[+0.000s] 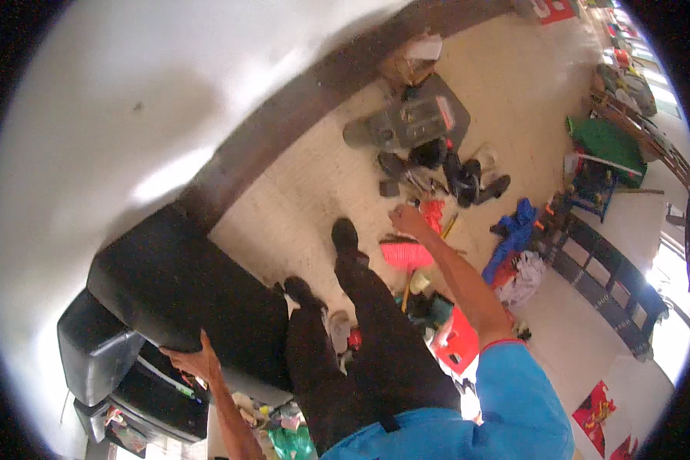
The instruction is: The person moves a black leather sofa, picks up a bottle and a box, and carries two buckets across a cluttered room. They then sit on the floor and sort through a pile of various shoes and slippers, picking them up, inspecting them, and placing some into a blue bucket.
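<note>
1. Lived-in home interior, probably a living room; view warped and blurred.
2. Black sofa [184,291] against white wall [130,115].
3. Pale tiled floor [514,84] strewn with shoes [456,172], pink broom [406,253], heaped clothes [514,230].

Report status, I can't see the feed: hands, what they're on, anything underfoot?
Left hand flat against the black couch edge, grip not closed. Right hand out, open, above the red broom. Shoes and clutter on the floor ahead.

We see a black sofa [184,295], our black trousers [360,345], a blue shirt sleeve [514,391], a pink broom [406,253], a red stool [456,341], a green mat [609,142], a cream floor [314,184], a white wall [115,100]
</note>
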A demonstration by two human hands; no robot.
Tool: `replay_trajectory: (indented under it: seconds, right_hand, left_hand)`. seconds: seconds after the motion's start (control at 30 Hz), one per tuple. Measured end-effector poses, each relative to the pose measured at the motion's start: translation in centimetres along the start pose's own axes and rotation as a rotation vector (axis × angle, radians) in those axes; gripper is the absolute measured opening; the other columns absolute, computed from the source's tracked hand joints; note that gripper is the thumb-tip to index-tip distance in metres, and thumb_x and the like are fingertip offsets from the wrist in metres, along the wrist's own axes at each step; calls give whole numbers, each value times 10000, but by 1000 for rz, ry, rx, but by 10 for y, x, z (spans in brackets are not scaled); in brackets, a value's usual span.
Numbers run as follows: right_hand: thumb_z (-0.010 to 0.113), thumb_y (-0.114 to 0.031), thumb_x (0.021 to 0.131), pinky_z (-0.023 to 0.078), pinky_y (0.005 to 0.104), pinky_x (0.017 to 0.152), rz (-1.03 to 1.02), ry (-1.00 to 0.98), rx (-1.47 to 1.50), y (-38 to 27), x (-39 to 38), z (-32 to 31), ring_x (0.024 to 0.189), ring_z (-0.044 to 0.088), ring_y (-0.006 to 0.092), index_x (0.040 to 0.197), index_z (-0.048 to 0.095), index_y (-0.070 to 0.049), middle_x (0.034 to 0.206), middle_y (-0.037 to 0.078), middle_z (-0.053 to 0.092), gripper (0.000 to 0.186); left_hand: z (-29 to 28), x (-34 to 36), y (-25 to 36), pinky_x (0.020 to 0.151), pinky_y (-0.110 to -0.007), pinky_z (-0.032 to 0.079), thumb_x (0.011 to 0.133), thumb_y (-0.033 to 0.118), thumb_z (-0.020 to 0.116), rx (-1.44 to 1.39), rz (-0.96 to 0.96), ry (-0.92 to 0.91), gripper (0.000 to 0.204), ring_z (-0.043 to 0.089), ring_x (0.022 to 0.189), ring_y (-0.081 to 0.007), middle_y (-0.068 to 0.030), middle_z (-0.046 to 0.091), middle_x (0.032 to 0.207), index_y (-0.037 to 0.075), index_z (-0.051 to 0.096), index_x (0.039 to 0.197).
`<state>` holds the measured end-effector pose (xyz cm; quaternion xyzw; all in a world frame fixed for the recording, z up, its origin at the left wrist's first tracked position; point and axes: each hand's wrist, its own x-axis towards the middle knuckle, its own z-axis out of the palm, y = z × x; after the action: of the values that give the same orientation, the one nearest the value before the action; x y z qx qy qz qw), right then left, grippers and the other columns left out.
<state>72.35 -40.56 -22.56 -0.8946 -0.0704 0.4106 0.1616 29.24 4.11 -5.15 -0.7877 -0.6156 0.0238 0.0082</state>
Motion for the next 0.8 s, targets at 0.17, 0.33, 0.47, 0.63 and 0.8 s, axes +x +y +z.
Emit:
replay_trajectory:
  seconds: [0.17, 0.33, 0.47, 0.63, 0.8]
  right_hand:
    - [602, -334, 841, 513, 477, 751, -44, 9, -204, -36, -3, -17, 857, 654, 399, 904, 643, 15, 877, 216, 681, 357]
    - [653, -195, 766, 522, 488, 684, -338, 585, -571, -44, 59, -98, 783, 612, 376, 909, 575, -28, 899, 202, 589, 234]
    - [642, -32, 760, 481, 467, 892, -481, 705, -941, -32, 131, -156, 1094, 543, 378, 1215, 534, -13, 1128, 202, 554, 468]
    - [625, -72, 775, 483, 468, 823, -413, 381, -1082, -25, 183, -161, 1080, 536, 370, 1136, 589, -64, 1073, 159, 581, 363]
    - [639, -117, 772, 441, 525, 847, -419, 222, -1019, -29, 186, -161, 1043, 546, 346, 1093, 614, -86, 1032, 128, 601, 323]
  left_hand:
    - [-22, 5, 30, 1011, -547, 367, 672, 490, 817, -18, -161, -126, 1219, 403, 1231, -454, -312, 378, 1336, 43, 79, 1533]
    - [-2, -3, 7, 1041, -537, 337, 659, 498, 821, 29, -80, 29, 1206, 388, 1245, -440, -265, 410, 1351, 43, 123, 1531]
    - [1, 1, 12, 1068, -528, 321, 656, 466, 837, -119, 18, 62, 1175, 386, 1265, -436, -259, 378, 1407, 36, 170, 1523]
    - [4, 7, 21, 1034, -536, 378, 656, 415, 836, -102, -30, 55, 1154, 391, 1279, -426, -241, 331, 1435, 95, 156, 1533]
    - [4, 6, 19, 990, -551, 409, 627, 480, 817, -97, -51, 59, 1181, 415, 1238, -429, -246, 369, 1382, 89, 165, 1530]
